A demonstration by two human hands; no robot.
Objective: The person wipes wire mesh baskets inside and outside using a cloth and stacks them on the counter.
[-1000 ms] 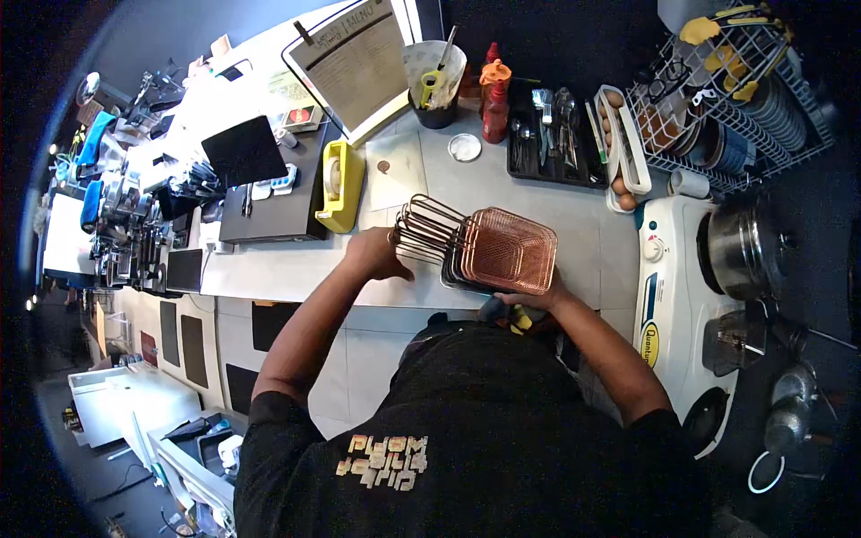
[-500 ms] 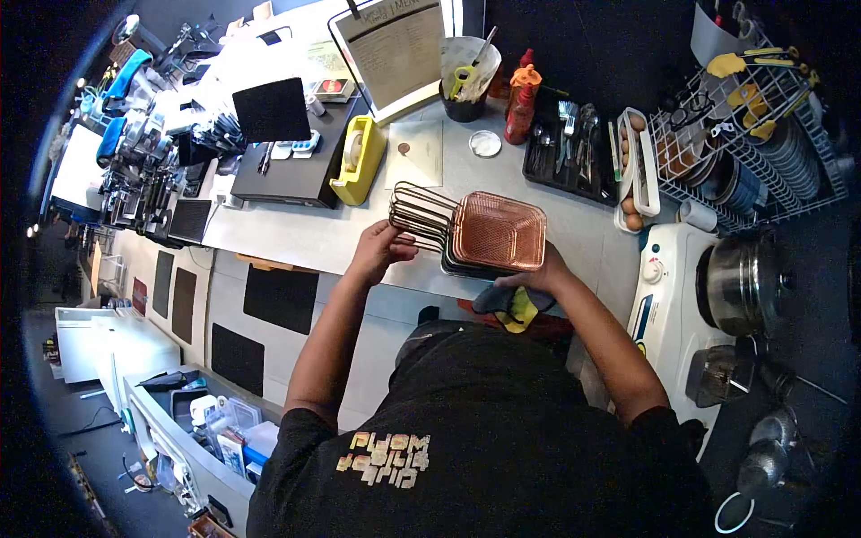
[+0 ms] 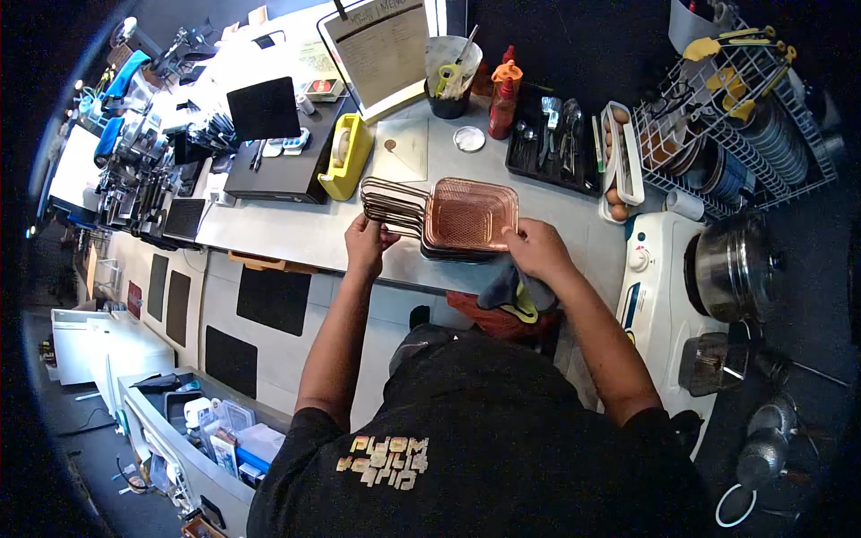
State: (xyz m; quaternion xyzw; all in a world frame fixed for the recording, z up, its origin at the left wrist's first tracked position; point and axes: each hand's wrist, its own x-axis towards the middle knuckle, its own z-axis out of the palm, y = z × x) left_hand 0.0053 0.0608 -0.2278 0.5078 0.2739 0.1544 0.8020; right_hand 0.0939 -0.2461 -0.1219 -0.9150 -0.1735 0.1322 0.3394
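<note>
A stack of copper-coloured wire fry baskets (image 3: pixel 472 215) is nested together over the front part of the counter, long looped handles pointing left. My left hand (image 3: pixel 366 246) is closed at the lower side of those handles, fingertips under them. At the stack's right end, my right hand (image 3: pixel 540 251) grips the rim, thumb at the top basket's edge. Below that hand hangs a dark grey cloth (image 3: pixel 513 294) with a yellow-green part, its upper end hidden behind the fingers.
Behind the baskets stand a yellow tape dispenser (image 3: pixel 347 160), a small white round dish (image 3: pixel 468 139), a red squeeze bottle (image 3: pixel 503 109) and a black cutlery tray (image 3: pixel 554 143). To the right are an egg holder (image 3: pixel 631 170), a wire dish rack (image 3: pixel 717 179) and a stove with a steel pot (image 3: pixel 740 273).
The stack of baskets has shifted left in view with both hands. My right hand has come up from below the stack to its right rim, and the cloth hangs lower beneath it.
</note>
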